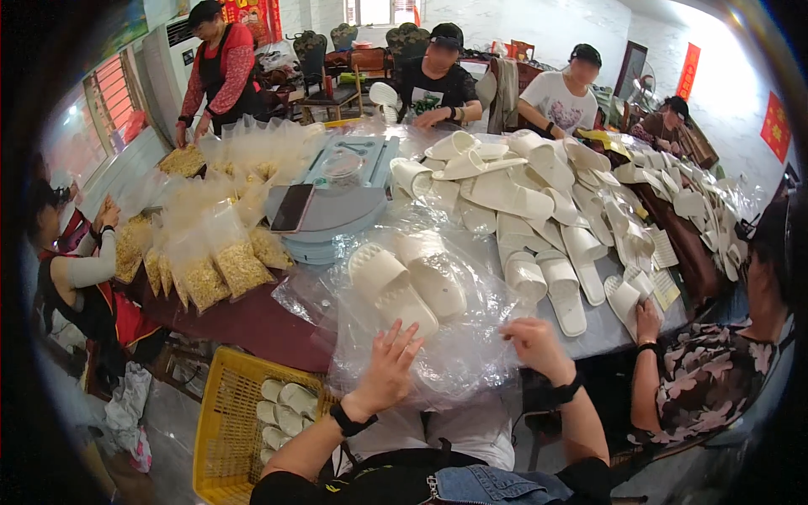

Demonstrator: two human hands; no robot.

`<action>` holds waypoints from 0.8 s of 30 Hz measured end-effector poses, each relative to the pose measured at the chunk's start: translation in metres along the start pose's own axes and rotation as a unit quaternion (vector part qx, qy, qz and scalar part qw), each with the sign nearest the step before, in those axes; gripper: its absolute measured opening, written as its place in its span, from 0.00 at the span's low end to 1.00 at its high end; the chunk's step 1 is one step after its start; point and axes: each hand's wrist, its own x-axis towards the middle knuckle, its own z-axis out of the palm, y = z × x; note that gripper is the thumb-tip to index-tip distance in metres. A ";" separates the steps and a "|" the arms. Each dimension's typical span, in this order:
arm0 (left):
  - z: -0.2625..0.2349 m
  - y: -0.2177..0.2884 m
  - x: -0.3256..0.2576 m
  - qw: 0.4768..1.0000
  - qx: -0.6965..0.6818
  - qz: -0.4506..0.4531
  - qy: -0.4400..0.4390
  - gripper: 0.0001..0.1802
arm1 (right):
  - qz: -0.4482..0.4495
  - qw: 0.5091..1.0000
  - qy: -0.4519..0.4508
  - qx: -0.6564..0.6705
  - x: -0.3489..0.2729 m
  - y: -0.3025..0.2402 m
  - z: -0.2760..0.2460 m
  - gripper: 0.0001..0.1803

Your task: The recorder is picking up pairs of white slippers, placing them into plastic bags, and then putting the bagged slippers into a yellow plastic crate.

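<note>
Left hand (pixel 389 364): fingers spread wide, flat on clear plastic bags (pixel 438 353), gripping nothing. Right hand (pixel 535 345): fingers curled, pinching edge of same bag pile. Pair of white slippers (pixel 408 282) lies on bags just beyond left hand fingertips. Heap of loose white slippers (pixel 539 219) farther off, beyond right hand. Yellow crate (pixel 231 421) with slippers below and left of left hand. Phone (pixel 292 208) far beyond left hand.

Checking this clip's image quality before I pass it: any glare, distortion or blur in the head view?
Head view: strong fisheye bending and dark corners; daylight blows out the upper right; glare streaks the clear plastic bags under the left hand and right hand; the white slippers stay sharp; faces are blurred.
</note>
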 end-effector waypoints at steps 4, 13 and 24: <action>0.014 -0.014 -0.003 0.999 0.037 0.022 -0.032 0.35 | -0.017 0.985 0.171 -0.018 -0.001 0.016 -0.035 0.26; -0.010 -0.046 -0.001 0.997 0.030 0.033 -0.069 0.24 | -0.143 0.966 -0.068 -0.203 0.042 0.041 -0.023 0.39; -0.048 -0.020 -0.013 0.992 0.046 0.061 -0.100 0.20 | -0.224 0.913 -0.071 -0.334 0.039 0.010 -0.014 0.40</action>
